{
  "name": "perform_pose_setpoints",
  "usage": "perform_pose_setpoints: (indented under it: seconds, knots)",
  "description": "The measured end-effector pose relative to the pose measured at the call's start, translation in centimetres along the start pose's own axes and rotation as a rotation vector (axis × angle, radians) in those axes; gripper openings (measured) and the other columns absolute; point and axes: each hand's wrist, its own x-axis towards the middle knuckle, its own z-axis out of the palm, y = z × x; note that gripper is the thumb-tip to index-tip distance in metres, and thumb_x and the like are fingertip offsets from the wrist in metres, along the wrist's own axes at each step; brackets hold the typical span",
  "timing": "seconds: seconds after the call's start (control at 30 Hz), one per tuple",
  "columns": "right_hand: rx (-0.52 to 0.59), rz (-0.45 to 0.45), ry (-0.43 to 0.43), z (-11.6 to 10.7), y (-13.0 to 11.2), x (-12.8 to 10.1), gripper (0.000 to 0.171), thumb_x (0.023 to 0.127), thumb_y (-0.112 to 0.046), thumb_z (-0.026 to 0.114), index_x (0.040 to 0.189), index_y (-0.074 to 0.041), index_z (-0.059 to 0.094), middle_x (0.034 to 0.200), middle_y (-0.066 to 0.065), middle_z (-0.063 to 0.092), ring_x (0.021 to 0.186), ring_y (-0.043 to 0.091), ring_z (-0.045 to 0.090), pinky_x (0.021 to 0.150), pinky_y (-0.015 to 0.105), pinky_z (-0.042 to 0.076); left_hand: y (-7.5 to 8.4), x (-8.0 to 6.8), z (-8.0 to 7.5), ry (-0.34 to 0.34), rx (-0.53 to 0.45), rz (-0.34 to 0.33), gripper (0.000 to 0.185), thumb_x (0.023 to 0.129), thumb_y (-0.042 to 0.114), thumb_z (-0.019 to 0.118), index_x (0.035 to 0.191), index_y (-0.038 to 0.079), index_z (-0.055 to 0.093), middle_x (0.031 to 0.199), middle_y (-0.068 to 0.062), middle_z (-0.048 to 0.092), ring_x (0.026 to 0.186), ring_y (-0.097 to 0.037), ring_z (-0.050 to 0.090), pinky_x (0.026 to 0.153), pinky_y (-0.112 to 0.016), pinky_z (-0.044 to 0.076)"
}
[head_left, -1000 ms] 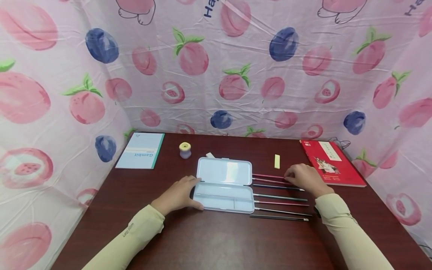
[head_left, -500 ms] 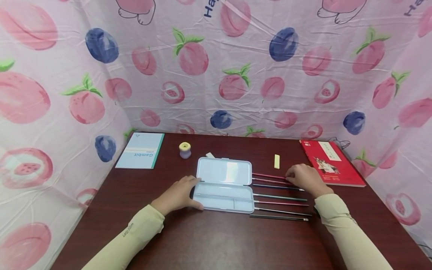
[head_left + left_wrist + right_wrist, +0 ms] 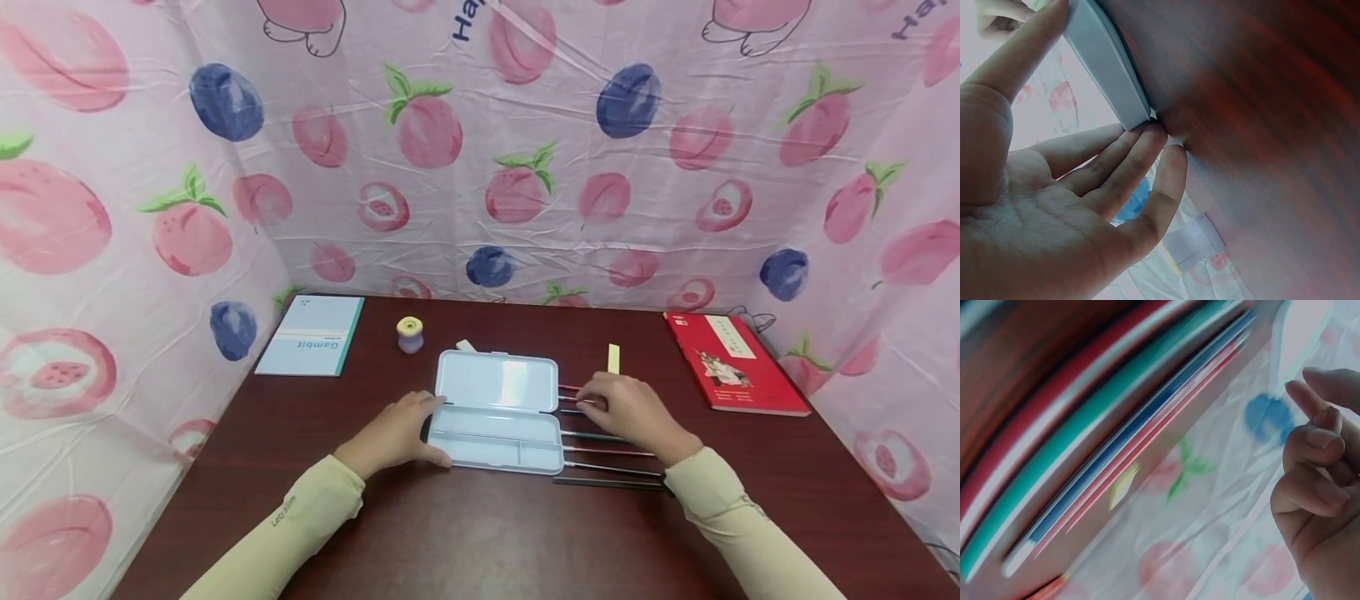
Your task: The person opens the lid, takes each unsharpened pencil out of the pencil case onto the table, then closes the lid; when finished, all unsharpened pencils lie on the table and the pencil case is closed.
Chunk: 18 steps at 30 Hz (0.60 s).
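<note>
A pale blue pencil case (image 3: pixel 495 442) lies open at the table's middle, its lid folded back. My left hand (image 3: pixel 393 433) holds its left end, thumb at the near corner and fingertips at the far one; the left wrist view shows the case (image 3: pixel 1107 69) between them. Several pencils lie in a row right of the case, among them a green pencil (image 3: pixel 1091 425), a blue pencil (image 3: pixel 1141 431) and a black pencil (image 3: pixel 603 482). My right hand (image 3: pixel 633 412) hovers over their left ends, with nothing visible in it. Thumb and forefinger stretch out; the other fingers curl loosely.
A yellow strip (image 3: pixel 613 359) lies behind the right hand. At the back left are a notebook (image 3: pixel 309 335) and a small purple pot with a yellow top (image 3: pixel 410 335). A white piece (image 3: pixel 466 345) sits behind the lid. A red book (image 3: pixel 738 367) lies at the right.
My right hand has moved left along the pencils from their right ends towards the case. The left hand and the case stay where they were.
</note>
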Motion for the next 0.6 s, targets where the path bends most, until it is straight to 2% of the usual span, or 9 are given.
perform_pose_setpoints:
  seconds: [0.13,0.3,0.47,0.6]
  knots:
    - [0.027,-0.096,-0.058,0.8,-2.4,0.0,0.016,0.087,-0.019,0.089,0.102,-0.015,0.085,0.089,-0.006,0.074,0.074,0.003,0.064,0.069,0.025,0.059,0.0,0.0,0.0,0.002,0.001,-0.002,0.099,0.075,0.045,0.097,0.156,0.007,0.053,0.152,-0.015,0.059,0.136,-0.030,0.055,0.120,-0.053,0.048]
    - [0.027,-0.189,-0.126,1.5,-4.0,0.2,0.018,0.089,-0.024,0.088,0.104,-0.014,0.085,0.094,-0.003,0.077,0.073,0.001,0.061,0.066,0.020,0.055,-0.1,0.0,0.0,0.009,-0.001,0.002,0.099,0.075,0.045,0.098,0.156,0.007,0.053,0.151,-0.014,0.059,0.133,-0.029,0.057,0.118,-0.052,0.049]
    - [-0.001,-0.200,-0.175,2.1,-4.6,0.4,0.013,0.091,-0.024,0.086,0.100,-0.015,0.085,0.085,-0.004,0.072,0.066,-0.001,0.050,0.058,0.017,0.047,-0.1,0.0,0.0,0.006,-0.001,0.004,0.099,0.075,0.044,0.098,0.156,0.007,0.053,0.152,-0.014,0.058,0.134,-0.029,0.056,0.119,-0.052,0.049]
    - [-0.010,-0.191,-0.193,2.4,-4.8,0.4,0.010,0.089,-0.021,0.086,0.098,-0.016,0.085,0.079,-0.006,0.070,0.063,-0.001,0.046,0.057,0.016,0.044,-0.1,0.0,0.0,0.012,0.006,0.027,0.099,0.075,0.044,0.098,0.155,0.005,0.054,0.150,-0.015,0.060,0.132,-0.029,0.058,0.118,-0.051,0.049]
